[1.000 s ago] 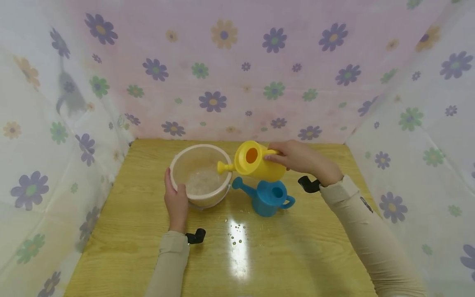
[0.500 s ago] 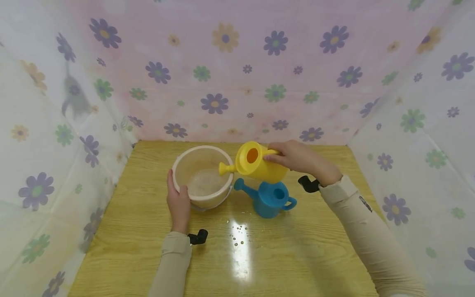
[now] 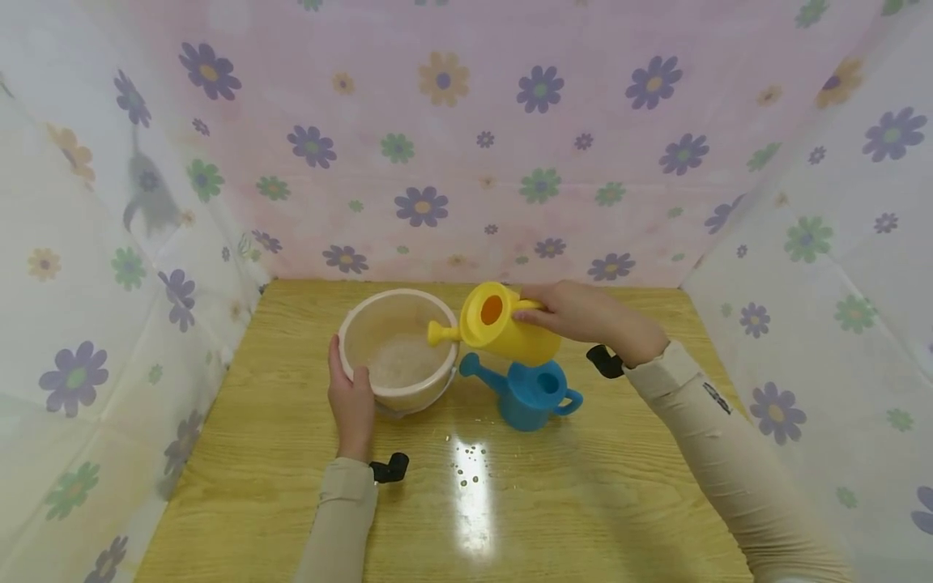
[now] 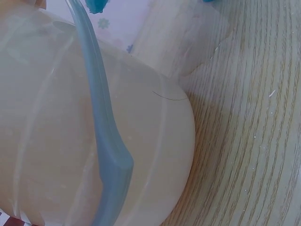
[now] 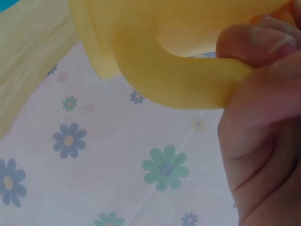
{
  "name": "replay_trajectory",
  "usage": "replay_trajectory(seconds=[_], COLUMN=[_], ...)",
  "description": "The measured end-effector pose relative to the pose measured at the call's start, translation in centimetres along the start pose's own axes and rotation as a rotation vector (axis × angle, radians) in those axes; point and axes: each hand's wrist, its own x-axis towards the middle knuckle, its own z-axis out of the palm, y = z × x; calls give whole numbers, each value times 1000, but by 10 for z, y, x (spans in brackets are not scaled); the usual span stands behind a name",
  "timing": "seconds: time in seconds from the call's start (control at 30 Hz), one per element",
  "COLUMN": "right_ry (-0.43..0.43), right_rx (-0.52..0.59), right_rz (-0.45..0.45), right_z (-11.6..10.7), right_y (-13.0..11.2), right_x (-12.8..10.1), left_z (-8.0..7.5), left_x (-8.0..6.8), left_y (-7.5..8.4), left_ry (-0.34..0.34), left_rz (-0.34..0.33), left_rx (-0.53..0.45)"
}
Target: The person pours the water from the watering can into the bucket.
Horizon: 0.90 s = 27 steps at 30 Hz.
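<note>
On the wooden table (image 3: pixel 291 502), ringed by flowered cloth walls (image 3: pixel 466 146): a translucent bucket (image 3: pixel 397 350) with pale grains inside, steadied at its near-left side by the left hand (image 3: pixel 351 401), fingers curled against the wall. Above the bucket's right rim, tilted spout-first over the opening: a yellow watering can (image 3: pixel 503 325), handle gripped by the right hand (image 3: pixel 583 312). Just below, upright on the table: a blue watering can (image 3: pixel 530 393); nearby, a few scattered grains (image 3: pixel 470 457).
</note>
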Motion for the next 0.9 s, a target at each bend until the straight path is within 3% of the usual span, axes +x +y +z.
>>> replay_trajectory(seconds=[0.9], right_ry=[-87], right_rx=[6], right_rz=[-33], right_z=[-6], right_y=[-6], right_x=[10], left_z=[-1], left_x=[-1], left_y=[1], left_ry=[-2], left_rz=[22], left_rx=[11])
